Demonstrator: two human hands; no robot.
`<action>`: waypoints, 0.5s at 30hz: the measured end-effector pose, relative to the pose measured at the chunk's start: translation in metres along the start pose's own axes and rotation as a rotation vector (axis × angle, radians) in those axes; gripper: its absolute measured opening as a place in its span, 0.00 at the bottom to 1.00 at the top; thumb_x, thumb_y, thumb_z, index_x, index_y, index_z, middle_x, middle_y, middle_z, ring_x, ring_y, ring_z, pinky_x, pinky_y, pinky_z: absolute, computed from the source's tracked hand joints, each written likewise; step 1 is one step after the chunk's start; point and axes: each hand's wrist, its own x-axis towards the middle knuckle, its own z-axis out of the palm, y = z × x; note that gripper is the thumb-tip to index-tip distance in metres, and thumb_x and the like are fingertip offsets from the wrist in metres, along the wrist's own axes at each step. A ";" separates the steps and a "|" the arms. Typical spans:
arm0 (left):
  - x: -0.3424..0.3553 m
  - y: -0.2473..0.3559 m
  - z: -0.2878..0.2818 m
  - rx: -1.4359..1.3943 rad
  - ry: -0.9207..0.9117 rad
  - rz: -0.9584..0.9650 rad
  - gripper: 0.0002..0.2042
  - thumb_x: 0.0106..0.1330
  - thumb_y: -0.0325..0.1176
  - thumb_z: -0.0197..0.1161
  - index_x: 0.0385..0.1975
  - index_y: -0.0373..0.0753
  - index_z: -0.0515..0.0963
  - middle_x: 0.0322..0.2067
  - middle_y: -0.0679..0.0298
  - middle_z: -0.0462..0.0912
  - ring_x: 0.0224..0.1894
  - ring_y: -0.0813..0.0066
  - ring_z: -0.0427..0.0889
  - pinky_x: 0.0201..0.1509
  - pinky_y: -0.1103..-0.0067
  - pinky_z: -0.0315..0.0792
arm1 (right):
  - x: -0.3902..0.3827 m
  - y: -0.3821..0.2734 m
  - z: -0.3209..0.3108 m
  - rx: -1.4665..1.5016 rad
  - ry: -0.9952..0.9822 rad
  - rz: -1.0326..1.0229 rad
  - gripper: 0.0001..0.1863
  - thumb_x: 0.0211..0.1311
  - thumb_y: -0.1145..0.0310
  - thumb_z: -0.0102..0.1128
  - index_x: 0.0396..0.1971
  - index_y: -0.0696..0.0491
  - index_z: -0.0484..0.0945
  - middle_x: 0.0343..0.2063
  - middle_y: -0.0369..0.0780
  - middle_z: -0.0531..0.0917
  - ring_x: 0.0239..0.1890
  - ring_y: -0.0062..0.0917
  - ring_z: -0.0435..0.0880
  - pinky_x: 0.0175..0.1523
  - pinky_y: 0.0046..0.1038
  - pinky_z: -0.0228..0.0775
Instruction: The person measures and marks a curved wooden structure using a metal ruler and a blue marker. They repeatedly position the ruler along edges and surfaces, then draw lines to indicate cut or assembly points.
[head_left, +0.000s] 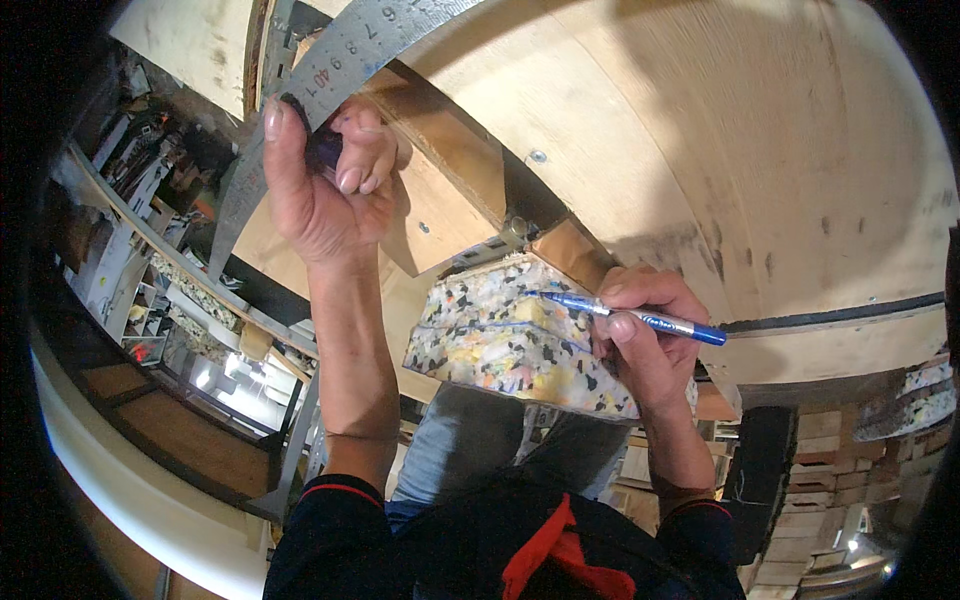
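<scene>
My left hand (340,195) is closed around the corner of a metal carpenter's square (365,45), with something dark, hard to make out, between thumb and fingers. One blade of the square curves off across the top of the view. In my right hand (655,335) a blue pen (665,321) is pinched, its tip at the speckled rebonded foam block (500,345). Blue lines show on the foam's surface. The block sits in front of my legs, and the right fingers rest against its right side.
A large light plywood panel (790,150) fills the upper right. Plywood box parts (450,160) stand beyond the foam. At left are cluttered shelves (140,210) and a white curved edge (130,490). Stacked wood pieces (810,490) lie at lower right.
</scene>
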 end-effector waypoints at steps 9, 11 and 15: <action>-0.001 0.002 0.001 -0.024 -0.008 -0.026 0.18 0.71 0.44 0.58 0.36 0.31 0.75 0.26 0.63 0.72 0.18 0.85 0.61 0.20 0.86 0.56 | 0.002 -0.010 0.006 -0.074 0.024 0.073 0.06 0.57 0.77 0.63 0.34 0.60 0.82 0.29 0.40 0.83 0.30 0.19 0.78 0.36 0.22 0.68; -0.001 0.002 0.003 -0.027 0.003 -0.019 0.17 0.71 0.44 0.59 0.36 0.31 0.75 0.26 0.63 0.72 0.18 0.84 0.61 0.20 0.86 0.56 | 0.003 -0.011 0.005 -0.085 0.014 0.063 0.05 0.58 0.77 0.62 0.34 0.60 0.81 0.29 0.40 0.82 0.30 0.19 0.78 0.36 0.22 0.68; -0.001 0.001 0.003 -0.034 -0.012 -0.010 0.16 0.70 0.43 0.59 0.36 0.32 0.75 0.26 0.63 0.73 0.19 0.84 0.61 0.20 0.86 0.55 | 0.001 -0.004 0.000 -0.054 -0.002 0.033 0.03 0.60 0.77 0.60 0.33 0.59 0.79 0.27 0.39 0.81 0.28 0.18 0.76 0.34 0.22 0.67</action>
